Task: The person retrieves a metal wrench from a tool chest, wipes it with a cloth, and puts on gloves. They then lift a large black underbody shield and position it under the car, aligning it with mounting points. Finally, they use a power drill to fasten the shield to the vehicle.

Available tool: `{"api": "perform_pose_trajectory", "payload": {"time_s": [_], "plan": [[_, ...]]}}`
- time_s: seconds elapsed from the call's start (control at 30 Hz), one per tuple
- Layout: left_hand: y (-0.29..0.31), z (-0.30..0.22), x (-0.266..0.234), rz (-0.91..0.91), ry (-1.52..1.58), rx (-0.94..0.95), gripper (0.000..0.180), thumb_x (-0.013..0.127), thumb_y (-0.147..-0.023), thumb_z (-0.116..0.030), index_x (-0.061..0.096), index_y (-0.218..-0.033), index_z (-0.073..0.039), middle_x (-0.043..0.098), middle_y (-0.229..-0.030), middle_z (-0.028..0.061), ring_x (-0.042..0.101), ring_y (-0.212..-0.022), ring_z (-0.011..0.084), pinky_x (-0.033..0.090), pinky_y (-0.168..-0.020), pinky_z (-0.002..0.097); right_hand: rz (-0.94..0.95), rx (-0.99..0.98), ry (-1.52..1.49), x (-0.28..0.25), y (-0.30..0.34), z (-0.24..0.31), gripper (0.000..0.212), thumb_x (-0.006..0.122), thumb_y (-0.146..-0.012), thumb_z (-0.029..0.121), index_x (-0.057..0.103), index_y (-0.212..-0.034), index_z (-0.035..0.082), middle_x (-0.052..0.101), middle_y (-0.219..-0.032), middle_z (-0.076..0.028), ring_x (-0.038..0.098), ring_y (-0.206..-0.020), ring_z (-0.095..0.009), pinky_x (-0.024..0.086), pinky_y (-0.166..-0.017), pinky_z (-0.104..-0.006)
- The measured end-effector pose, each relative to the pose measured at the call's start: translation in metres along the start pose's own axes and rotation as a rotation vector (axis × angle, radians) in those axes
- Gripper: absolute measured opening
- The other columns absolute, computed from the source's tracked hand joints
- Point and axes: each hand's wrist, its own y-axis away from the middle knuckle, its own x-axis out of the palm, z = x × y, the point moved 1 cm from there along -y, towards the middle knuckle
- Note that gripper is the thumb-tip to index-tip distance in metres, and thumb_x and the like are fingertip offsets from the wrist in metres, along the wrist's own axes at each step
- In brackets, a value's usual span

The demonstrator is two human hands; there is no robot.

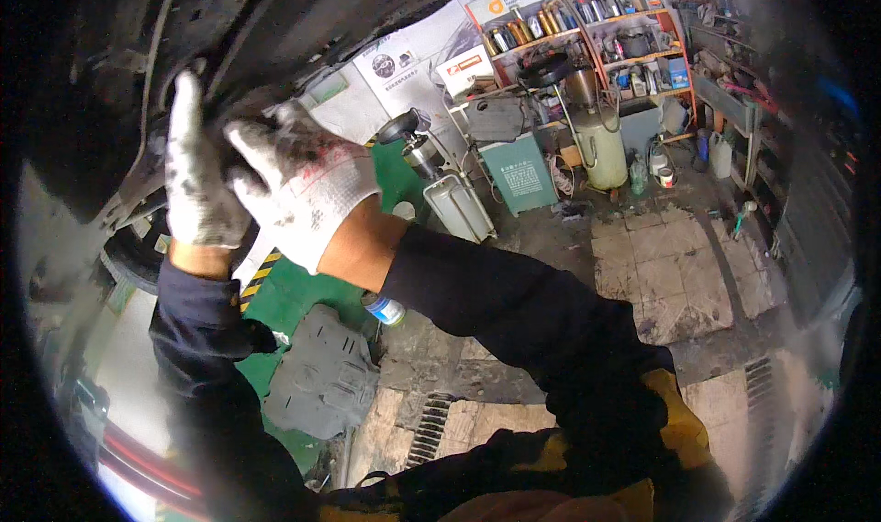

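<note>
Both my hands are raised to the dark underside of a vehicle (101, 90), in white knit gloves smudged with black grease. On the left, my left hand (204, 187) points upward with a finger stretched against the dark parts, near a thin cable or hose (151, 72). Right beside it, my right hand (307, 178) has its fingers bent toward the left one. Whatever lies between its fingertips is dark and cannot be made out. Red marks show on the back of the right glove.
Below lies a grey undertray panel (323, 370) on green floor, beside a blue-and-white can (384, 309). Farther off stand a wheeled oil drainer (454, 205), a green metal box (517, 175), a pale tank (601, 150) and shelves of bottles (633, 58). A tyre (133, 251) sits at left.
</note>
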Motion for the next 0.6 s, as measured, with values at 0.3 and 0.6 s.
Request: {"api": "perform_pose_trajectory", "payload": {"time_s": [0.3,0.6], "plan": [[0.007,0.001,-0.001,-0.07,-0.072,-0.037,0.069,0.054,-0.1,-0.067,0.069,-0.127,-0.005,0.072,-0.106,0.0067,0.064,-0.084,0.0133,0.051,-0.071,0.0268,0.378,0.258,0.314,-0.007,-0.022,0.034,0.034,0.059,-0.094,0.035,0.073,-0.109,0.008,0.074,-0.107,-0.019,0.07,-0.099,-0.038,0.054,-0.091,-0.0456],[0.0,-0.002,-0.022,0.089,-0.297,-0.04,0.065,0.049,-0.097,-0.075,0.076,-0.106,-0.016,0.064,-0.072,-0.0039,0.033,-0.046,0.0061,0.019,-0.043,0.0244,0.421,0.173,0.659,0.013,-0.022,0.026,0.035,0.056,-0.098,0.029,0.069,-0.121,0.007,0.064,-0.127,-0.021,0.064,-0.116,-0.035,0.051,-0.099,-0.0456]]}}
